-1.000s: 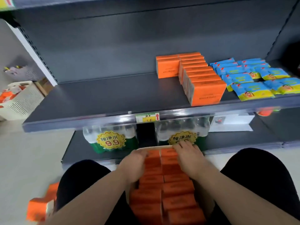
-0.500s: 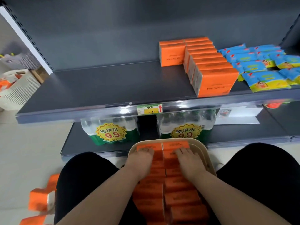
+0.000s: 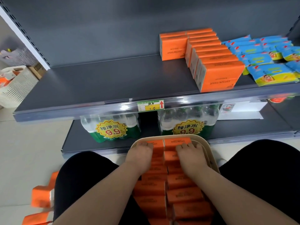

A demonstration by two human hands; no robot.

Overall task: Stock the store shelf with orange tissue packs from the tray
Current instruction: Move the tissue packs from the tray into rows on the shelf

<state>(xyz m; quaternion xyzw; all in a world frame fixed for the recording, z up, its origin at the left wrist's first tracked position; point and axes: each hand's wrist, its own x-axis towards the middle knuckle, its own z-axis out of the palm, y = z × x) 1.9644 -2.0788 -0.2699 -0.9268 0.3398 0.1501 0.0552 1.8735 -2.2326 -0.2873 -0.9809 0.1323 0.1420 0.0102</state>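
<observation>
This is a shop aisle. A printed price label (image 3: 150, 106) with a red arrow sits in the clear strip along the front edge of a grey metal shelf (image 3: 113, 82). Above and to the right of the label, orange tissue packs (image 3: 217, 73) stand in rows, with blue and yellow packets (image 3: 274, 75) farther right. Below the label, shrink-wrapped bottled water packs (image 3: 186, 125) carry starburst "9.9" price stickers (image 3: 111, 128). Far to the upper left of it runs a slotted white shelving upright (image 3: 24, 32).
</observation>
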